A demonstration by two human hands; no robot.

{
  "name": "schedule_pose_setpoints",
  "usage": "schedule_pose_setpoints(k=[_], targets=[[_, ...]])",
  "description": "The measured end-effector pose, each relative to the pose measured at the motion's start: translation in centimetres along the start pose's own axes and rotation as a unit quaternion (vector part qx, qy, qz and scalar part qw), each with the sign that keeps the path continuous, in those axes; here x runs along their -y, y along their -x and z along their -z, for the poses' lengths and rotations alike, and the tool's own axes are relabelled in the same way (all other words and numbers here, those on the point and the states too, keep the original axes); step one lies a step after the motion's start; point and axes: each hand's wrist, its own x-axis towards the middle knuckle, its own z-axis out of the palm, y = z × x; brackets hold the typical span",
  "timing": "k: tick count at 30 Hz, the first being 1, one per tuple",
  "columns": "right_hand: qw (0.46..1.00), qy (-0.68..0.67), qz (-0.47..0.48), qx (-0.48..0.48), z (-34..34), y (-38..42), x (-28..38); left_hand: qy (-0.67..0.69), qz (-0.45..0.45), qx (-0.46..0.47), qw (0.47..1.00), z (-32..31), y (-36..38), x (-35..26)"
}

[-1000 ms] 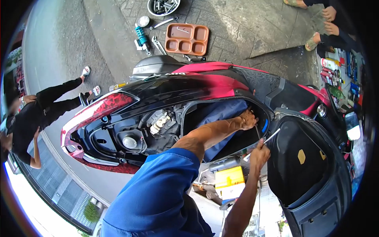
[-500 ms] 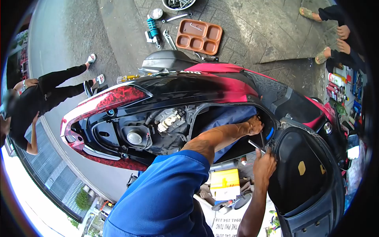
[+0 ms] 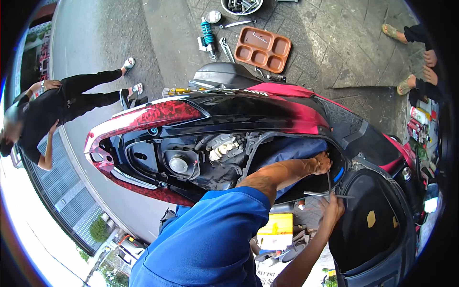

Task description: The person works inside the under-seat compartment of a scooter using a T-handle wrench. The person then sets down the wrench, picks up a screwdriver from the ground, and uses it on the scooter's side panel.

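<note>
A motor scooter lies across the view with its seat flipped open at the right. My left hand is inside the storage compartment, beside a dark blue cloth, its fingers closed round the far end of a tool shaft. That shaft belongs to a metal T-handle wrench, whose crossbar lies nearly level in view. At the crossbar, my right hand is closed on the handle. The fastener end of the wrench is hidden by my left hand.
Beyond the scooter are a brown divided tray, a teal shock absorber, pliers and a metal bowl of parts. One person stands at left; another's hands show at right. A yellow box is below.
The wrench's crossbar has turned from slanting to nearly level, and my right hand has shifted with it. My left hand stays in the compartment. The whole view has shifted, moving the scene rightward.
</note>
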Motion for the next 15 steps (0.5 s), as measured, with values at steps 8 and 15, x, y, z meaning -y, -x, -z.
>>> schedule_pose_setpoints(k=[8, 15], targets=[[0.686, 0.657, 0.282, -0.138, -1.6, 0.3, 0.0, -0.082, -0.075, 0.049, 0.993, 0.0, 0.0, -0.1], [0.973, 0.198, -0.101, 0.059, -1.7, -3.5, -0.1, -0.122, -0.139, 0.048, 0.982, 0.6, 0.0, 0.2]])
